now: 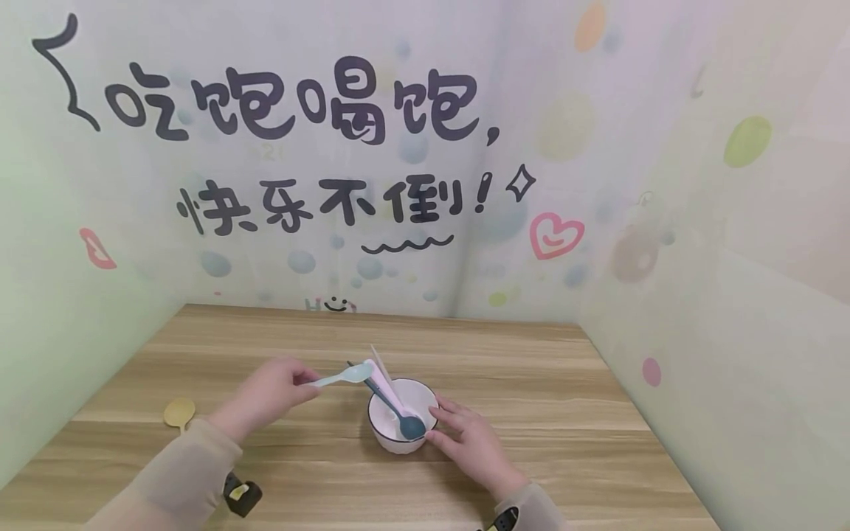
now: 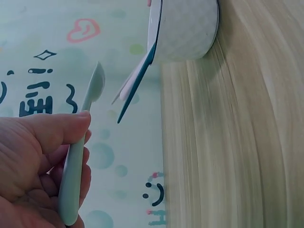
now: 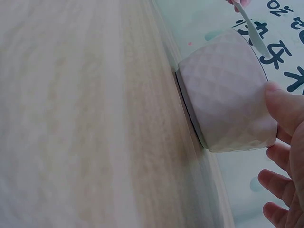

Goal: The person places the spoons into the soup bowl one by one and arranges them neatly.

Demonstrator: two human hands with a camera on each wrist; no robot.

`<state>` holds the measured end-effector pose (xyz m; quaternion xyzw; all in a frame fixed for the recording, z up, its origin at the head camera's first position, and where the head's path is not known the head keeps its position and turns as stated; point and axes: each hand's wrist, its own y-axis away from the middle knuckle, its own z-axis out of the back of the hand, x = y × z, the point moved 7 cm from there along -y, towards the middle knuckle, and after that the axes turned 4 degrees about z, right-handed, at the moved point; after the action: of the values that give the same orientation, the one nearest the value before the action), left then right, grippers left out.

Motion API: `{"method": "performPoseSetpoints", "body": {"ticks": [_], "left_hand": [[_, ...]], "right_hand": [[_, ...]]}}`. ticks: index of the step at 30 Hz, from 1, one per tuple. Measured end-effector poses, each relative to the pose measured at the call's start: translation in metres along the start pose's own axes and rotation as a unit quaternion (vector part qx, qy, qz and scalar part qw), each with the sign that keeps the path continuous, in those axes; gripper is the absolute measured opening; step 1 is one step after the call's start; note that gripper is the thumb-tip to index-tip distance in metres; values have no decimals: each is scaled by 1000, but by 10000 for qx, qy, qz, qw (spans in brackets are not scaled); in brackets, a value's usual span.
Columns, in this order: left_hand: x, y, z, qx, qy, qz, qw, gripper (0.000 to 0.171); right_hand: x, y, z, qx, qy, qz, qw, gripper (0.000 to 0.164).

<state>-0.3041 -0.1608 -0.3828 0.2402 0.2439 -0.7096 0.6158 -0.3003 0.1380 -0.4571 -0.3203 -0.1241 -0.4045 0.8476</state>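
My left hand [image 1: 279, 387] pinches a pale green spoon [image 2: 73, 175] by its handle, thumb on top and fingers curled beneath. In the head view the spoon's head points right, just left of and above a white bowl [image 1: 393, 445] with a dark rim. The bowl's outside shows a quilted diamond pattern in the right wrist view. At its right rim, my right hand [image 1: 473, 448] holds the bowl with thumb and forefinger, the other fingers spread. Inside lean a dark teal spoon [image 1: 412, 427], a pale pink utensil [image 1: 380, 377] and a thin whitish handle [image 1: 379, 360].
On the wooden table [image 1: 564, 413], a yellow spoon [image 1: 179, 411] lies at the left, its handle partly hidden by my left forearm. Printed walls [image 1: 425, 284] enclose the table at the back and both sides.
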Motion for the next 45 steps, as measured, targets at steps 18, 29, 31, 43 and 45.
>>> {"method": "performPoseSetpoints", "body": {"ticks": [18,29,31,43,45], "left_hand": [[-28,-13,-24,217,-463,-615,9968,6],[-44,-17,-36,98,-1002,-1325,9861,7],[-46,-18,-37,136,-1010,-1351,9856,7],[-50,-24,-50,274,-1360,-1545,9782,7],[-50,-24,-51,292,-1400,-1556,9774,8]], "right_hand": [[1,1,0,57,-84,-103,9999,48],[1,1,-1,36,-84,-70,9999,49],[1,1,-1,43,-103,-77,9999,49],[2,1,-1,77,-158,-123,9998,50],[2,1,-1,79,-155,-122,9998,50]]}}
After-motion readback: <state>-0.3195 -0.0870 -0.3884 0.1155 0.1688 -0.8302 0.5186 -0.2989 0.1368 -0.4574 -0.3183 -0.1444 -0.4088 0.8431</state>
